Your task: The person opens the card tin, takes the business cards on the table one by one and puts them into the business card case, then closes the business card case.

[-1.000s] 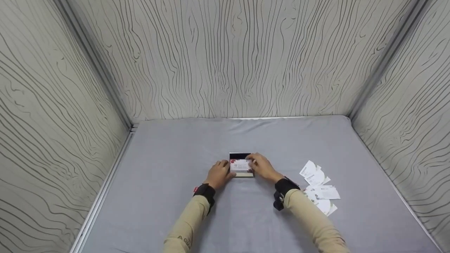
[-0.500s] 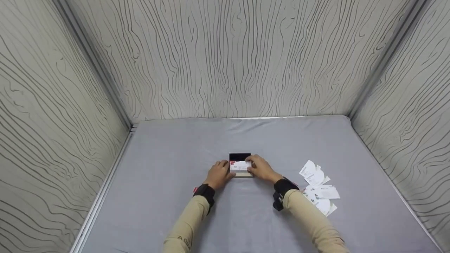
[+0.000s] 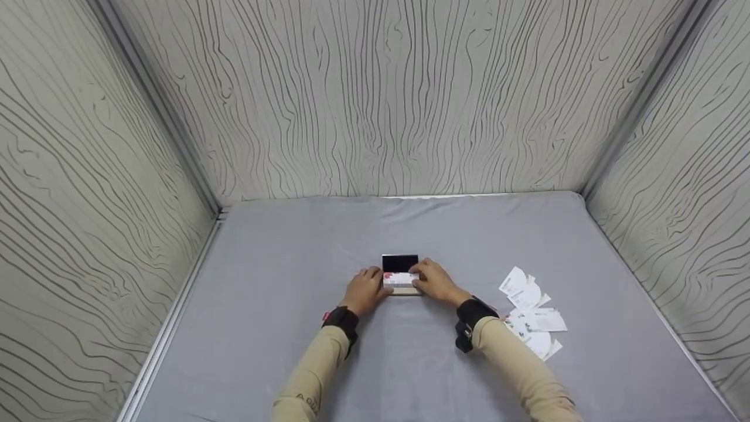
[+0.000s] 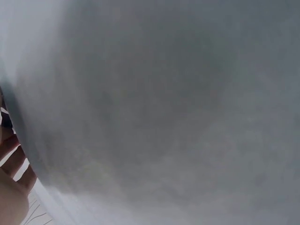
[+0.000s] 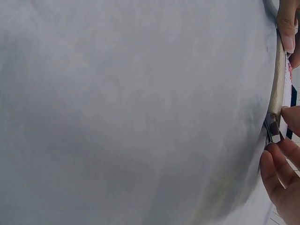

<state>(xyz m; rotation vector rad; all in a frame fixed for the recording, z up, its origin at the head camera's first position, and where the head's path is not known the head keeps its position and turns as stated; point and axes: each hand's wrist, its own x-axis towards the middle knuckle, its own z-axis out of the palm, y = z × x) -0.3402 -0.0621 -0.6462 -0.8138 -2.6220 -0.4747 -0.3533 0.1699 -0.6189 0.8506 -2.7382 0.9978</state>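
r hand (image 3: 435,282) w/ card (image 3: 399,278)

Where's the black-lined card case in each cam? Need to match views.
Head: card case, below centre and slightly right, between left hand and right hand.
Left wrist: can't confirm; small dark patch at far left edge, above the fingers, may be it.
Right wrist: partly visible at right edge, tan strip running near-vertical between both hands.
Shared landmark: grey cloth, under the case in head, filling most of both wrist views.
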